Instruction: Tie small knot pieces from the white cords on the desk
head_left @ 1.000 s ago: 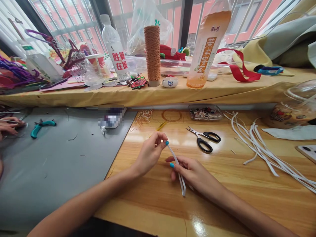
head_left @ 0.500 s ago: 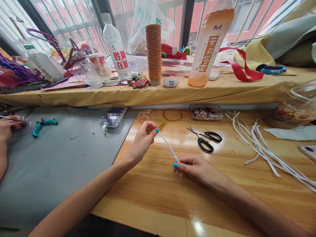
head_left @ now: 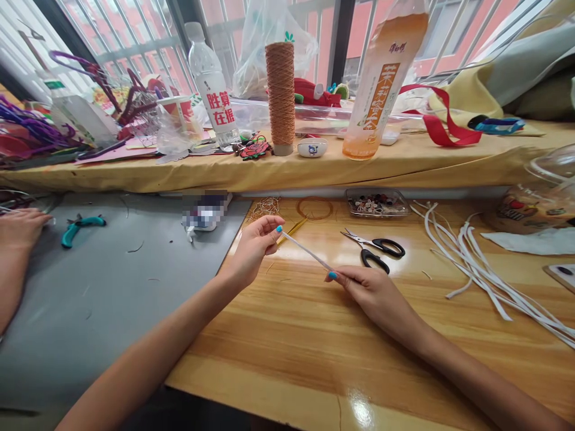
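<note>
A thin white cord (head_left: 307, 250) is stretched between my two hands above the wooden table. My left hand (head_left: 257, 248) pinches its upper left end between thumb and fingers. The lower right end is pinched in my right hand (head_left: 366, 287), thumb on top. Just behind my left hand lie yellow tweezers (head_left: 294, 230). Black-handled scissors (head_left: 375, 246) rest on the table beyond my right hand, their lower loop partly covered by it. To the right, several loose white cords (head_left: 476, 269) are spread out.
A clear tray of small pieces (head_left: 377, 203) and a coil of brown thread (head_left: 314, 208) sit at the back. Teal-handled pliers (head_left: 83, 226) lie on the grey mat (head_left: 135, 311), near another person's hand (head_left: 22, 227). Bottles and a brown thread spool (head_left: 281, 99) stand on the ledge.
My right hand has moved up and slightly right, and my left hand slightly left and down. The white cord now runs straighter and flatter between them. The other person's hand has shifted right.
</note>
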Demonstrator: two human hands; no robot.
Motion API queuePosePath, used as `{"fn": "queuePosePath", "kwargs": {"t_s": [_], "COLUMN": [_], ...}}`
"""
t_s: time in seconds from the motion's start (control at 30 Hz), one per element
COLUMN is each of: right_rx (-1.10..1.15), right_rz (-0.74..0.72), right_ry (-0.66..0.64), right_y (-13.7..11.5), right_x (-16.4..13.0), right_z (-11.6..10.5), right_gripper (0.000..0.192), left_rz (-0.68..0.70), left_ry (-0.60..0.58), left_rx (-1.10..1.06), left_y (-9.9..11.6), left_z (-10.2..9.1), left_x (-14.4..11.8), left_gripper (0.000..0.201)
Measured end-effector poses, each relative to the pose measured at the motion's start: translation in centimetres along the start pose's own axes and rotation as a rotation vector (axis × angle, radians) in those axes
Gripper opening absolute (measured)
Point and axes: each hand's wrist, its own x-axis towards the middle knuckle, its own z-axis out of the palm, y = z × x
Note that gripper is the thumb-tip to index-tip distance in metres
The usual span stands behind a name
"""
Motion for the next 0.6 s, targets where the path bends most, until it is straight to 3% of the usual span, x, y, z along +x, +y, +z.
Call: {"fn": "queuePosePath", "kwargs": {"t_s": [0.17,0.27,0.47,0.6], "right_rx": [-0.138,-0.124,0.022,0.134], "right_rz": [-0.017,0.007,0.176,0.247], "right_ry": [0.125,0.162,0.118,0.026], "right_y": [0.3,0.3,0.8,0.4], "right_x": [0.4,0.4,0.2,0.2], "right_z": [-0.7,-1.0,-1.3,-0.8], "right_gripper": [0.029,0.029,0.032,0.036], "left_rz": [-0.018,0.037,0.484,0.745], "left_ry": [-0.012,-0.028,-0.151,-0.171], "left_rx": [0.040,0.244,1.167,1.484], "left_y": [0.0,-0.2,-1.5,-1.8], "left_z": [0.2,0.2,-0.2,0.3], "left_x": [-0.5,-0.5,-0.2,-0.9], "left_gripper": [0.012,0.015,0.031,0.026]}}
